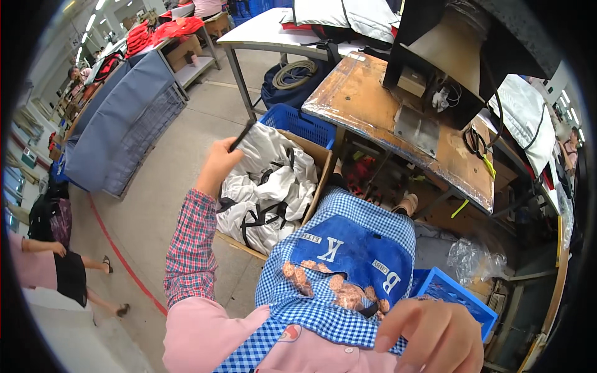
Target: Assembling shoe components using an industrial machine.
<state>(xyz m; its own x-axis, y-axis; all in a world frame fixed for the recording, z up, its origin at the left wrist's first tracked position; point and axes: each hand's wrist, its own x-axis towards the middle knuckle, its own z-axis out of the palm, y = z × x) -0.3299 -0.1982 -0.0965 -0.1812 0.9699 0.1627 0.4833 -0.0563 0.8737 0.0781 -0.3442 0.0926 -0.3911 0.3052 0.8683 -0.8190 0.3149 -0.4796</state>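
Observation:
My left hand (219, 163) is closed round a black strap (242, 137), held up at the far left corner of a cardboard box. White fabric pieces (268, 186) with black straps lie crumpled in the box (321, 165); the strap in my hand seems to run to the topmost piece. Close to the lower right edge, my right hand (435, 336) hangs in front of my blue checked apron (348, 217). Its fingers are loosely bent and a little apart, with nothing visible in them; the palm side is hidden.
A wooden workbench (354, 81) with a dark hooded machine (460, 56) stands ahead right. Blue crates (305, 124) (460, 292) sit beyond the box and at my right. Behind is a white table (261, 31); at left, a blue-covered rack (124, 124) and a person (37, 261).

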